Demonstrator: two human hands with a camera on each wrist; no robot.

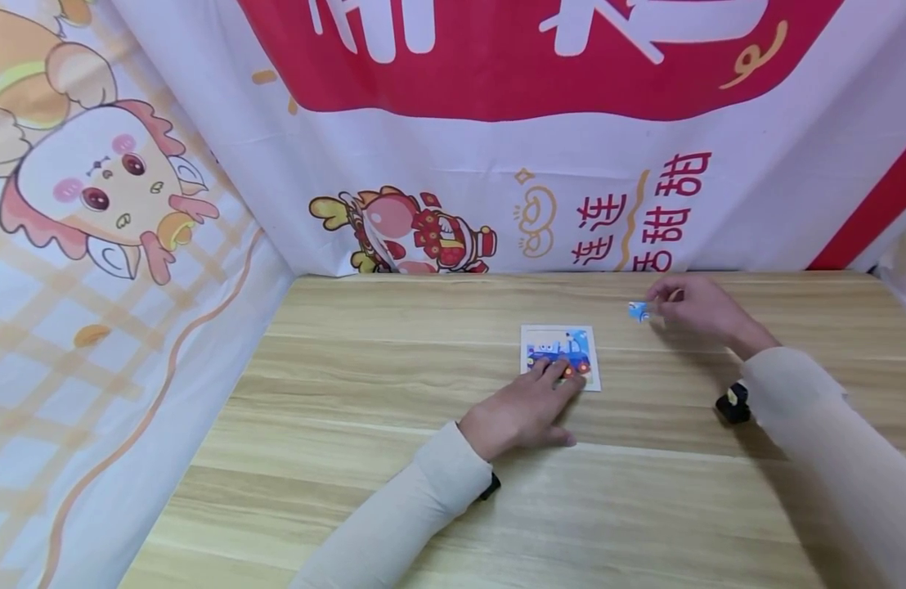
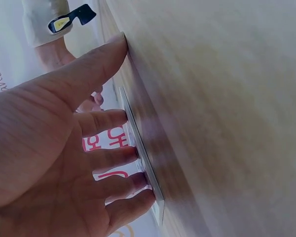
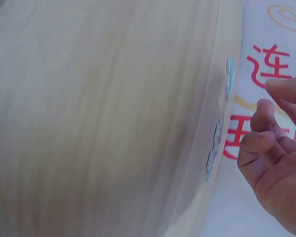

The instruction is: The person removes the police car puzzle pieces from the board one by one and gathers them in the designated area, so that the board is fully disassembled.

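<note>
A small white-bordered jigsaw puzzle [image 1: 594, 378] with a blue cartoon car picture lies flat on the table. My left hand [image 1: 522, 413] rests over its lower part, fingertips on the puzzle and thumb out to the side; in the left wrist view, the fingers [image 2: 111, 160] reach the edge of the thin puzzle board [image 2: 147, 165]. Toward the back right, my right hand [image 1: 692, 307] hovers beside a light-blue puzzle piece [image 1: 637, 310], fingers loosely bent. From the right wrist, flat puzzle pieces [image 3: 230, 79] show on the table, apart from the fingertips.
The wood-grain table [image 1: 335, 393] ends at the back against a white and red printed cloth [image 1: 453, 147]. Another printed cloth [image 1: 129, 311] hangs along the left side. A black wrist device [image 1: 733, 404] sits by the right cuff.
</note>
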